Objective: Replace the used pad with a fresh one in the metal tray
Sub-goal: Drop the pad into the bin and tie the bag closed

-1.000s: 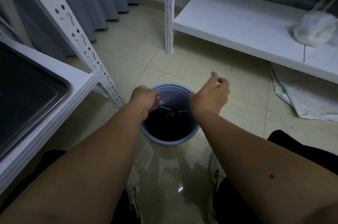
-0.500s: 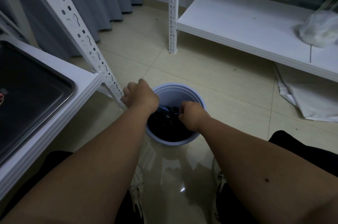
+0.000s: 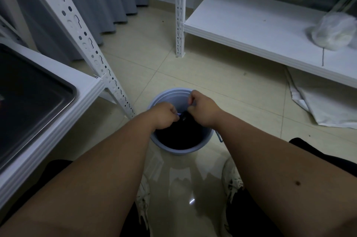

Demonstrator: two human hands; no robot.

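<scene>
Item, metal tray [image 3: 63,89]: on the white shelf [image 3: 85,87] at my left, dark and pad-less as far as I can see. Item, blue bucket [image 3: 170,94]: on the floor, dark liner inside. My left hand [image 3: 164,116] and right hand [image 3: 201,107], fingers curled, pinch something thin and bluish at its mouth; likely light, limp, slippery film, best gripped at the edges. Pad itself: not identifiable. Writing, brands: none legible.

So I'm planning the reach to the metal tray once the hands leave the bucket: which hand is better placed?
Probably the left hand. The metal tray sits on the shelf at the person's left, nearer that hand; the right hand would have to cross over. Both hands are over the bucket.
</scene>
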